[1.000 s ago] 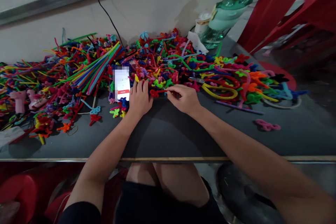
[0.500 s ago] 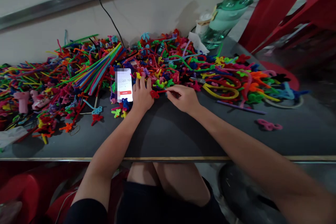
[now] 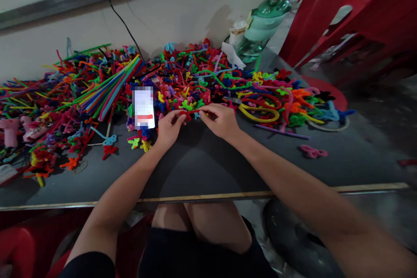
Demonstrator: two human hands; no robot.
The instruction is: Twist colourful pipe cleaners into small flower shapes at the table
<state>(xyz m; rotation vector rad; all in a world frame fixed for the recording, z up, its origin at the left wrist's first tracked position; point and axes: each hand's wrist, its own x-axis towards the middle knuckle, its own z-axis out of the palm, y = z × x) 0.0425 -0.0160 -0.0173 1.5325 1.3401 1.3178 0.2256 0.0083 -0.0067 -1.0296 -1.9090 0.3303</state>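
Between my hands is a red pipe cleaner [image 3: 186,115], bent into loops at its left end with a straight tail to the right. My left hand [image 3: 170,128] pinches the looped end between thumb and forefinger. The tail's tip is in the closed fingers of my right hand [image 3: 220,121]. Just behind them lies a heap of coloured pipe-cleaner pieces [image 3: 189,102], many twisted into small shapes. Left of my left hand, a lit phone [image 3: 144,106] leans upright against the heap.
A bundle of straight pipe cleaners [image 3: 115,89] rests on the pile. Yellow-handled pliers [image 3: 259,113] lie to the right, near a pink twisted piece [image 3: 313,151]. A green bottle [image 3: 260,30] stands at the back by red chairs [image 3: 316,13]. The table's front edge [image 3: 208,197] runs before my lap.
My left hand has gone from lying spread beside the phone to pinching the red looped end. My right hand keeps the tail. The view has shifted slightly right.
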